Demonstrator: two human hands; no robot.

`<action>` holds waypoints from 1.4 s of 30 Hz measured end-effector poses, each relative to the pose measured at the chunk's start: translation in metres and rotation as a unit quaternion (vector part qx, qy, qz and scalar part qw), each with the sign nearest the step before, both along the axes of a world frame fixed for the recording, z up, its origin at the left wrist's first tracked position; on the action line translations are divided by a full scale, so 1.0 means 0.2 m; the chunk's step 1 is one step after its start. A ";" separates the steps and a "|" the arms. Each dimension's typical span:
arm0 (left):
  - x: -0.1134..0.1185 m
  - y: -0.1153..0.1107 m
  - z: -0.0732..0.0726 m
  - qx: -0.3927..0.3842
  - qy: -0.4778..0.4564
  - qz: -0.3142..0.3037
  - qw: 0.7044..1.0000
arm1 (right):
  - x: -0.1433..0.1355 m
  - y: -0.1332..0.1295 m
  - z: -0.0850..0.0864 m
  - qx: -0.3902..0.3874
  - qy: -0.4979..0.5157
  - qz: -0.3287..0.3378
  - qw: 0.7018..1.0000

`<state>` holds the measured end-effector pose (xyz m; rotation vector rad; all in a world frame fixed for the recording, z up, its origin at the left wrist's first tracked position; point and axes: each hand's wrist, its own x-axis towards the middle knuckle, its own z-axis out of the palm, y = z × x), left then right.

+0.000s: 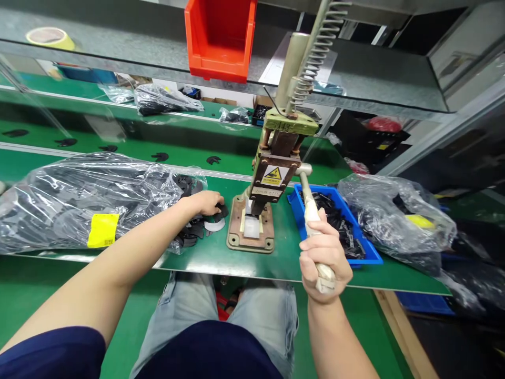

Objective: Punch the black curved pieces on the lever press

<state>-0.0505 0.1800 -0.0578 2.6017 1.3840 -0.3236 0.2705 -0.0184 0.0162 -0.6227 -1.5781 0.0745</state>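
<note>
My right hand [325, 255] is wrapped round the taped lever handle [311, 208] of a hand press [276, 163]. The press stands on a brown base plate [234, 226] with a whitish block [251, 227] under its ram. Left of the base, my left hand [207, 202] has its fingers curled down on a black curved part [221, 211] at the edge of a loose pile. A grey crescent-shaped face [215, 226] shows just below the fingers. The pile spills from the mouth of a clear plastic bag [130, 179] with a yellow label [103, 230].
A blue tray [371, 258] of small black parts sits right of the press, beside another plastic bag [398, 210]. Behind runs a green belt [134, 142] carrying several black parts. Overhead, a shelf [130, 31] holds an orange-red bin [221, 63] and a tape roll [50, 38].
</note>
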 end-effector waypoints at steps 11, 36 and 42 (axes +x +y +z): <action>0.07 -0.02 0.05 0.046 0.010 -0.023 0.999 | -0.02 0.02 -0.01 0.015 0.028 -0.011 0.999; 0.25 -0.25 0.03 -0.194 -0.418 0.182 0.869 | -0.03 0.02 -0.02 0.017 0.033 -0.006 0.999; 0.32 -0.28 0.03 -0.248 -0.388 0.122 0.879 | -0.03 0.02 -0.03 0.015 0.041 -0.013 0.999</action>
